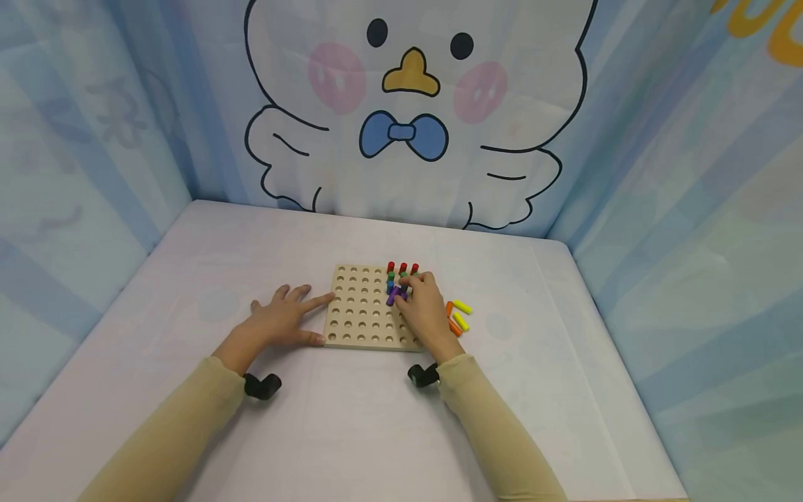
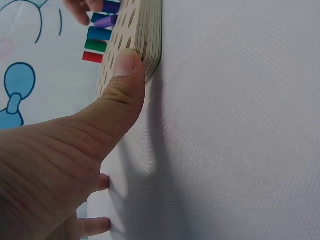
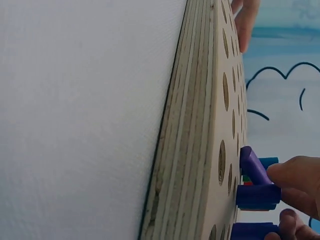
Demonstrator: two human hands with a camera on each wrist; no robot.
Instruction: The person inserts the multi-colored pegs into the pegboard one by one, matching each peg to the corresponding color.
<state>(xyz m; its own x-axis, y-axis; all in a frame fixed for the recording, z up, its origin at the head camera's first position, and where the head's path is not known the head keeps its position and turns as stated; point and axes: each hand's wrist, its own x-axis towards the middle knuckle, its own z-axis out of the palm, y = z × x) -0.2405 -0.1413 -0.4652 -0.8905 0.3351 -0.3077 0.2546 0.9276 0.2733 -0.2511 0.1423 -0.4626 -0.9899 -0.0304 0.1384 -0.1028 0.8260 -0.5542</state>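
Note:
A wooden pegboard (image 1: pixel 357 307) with rows of round holes lies on the table. My left hand (image 1: pixel 282 317) is spread at its left side, with thumb and index fingertip at the edge. In the left wrist view the thumb (image 2: pixel 125 80) presses the board's corner. My right hand (image 1: pixel 426 314) is over the board's right part and pinches a purple peg (image 3: pixel 256 167), which leans at a slant close over the holes. Beside it, dark purple pegs (image 3: pixel 258 195) stand in the board. Red pegs (image 1: pixel 391 266), green pegs (image 1: pixel 392 276) and blue pegs (image 1: pixel 390 286) stand in rows behind, partly hidden by the right hand.
Loose yellow pegs (image 1: pixel 461 321) and orange pegs (image 1: pixel 454 329) lie on the white table (image 1: pixel 533 390) just right of the board. Black wrist cameras (image 1: pixel 263 387) sit at both cuffs. A printed curtain (image 1: pixel 401 188) encloses the table at the back and sides.

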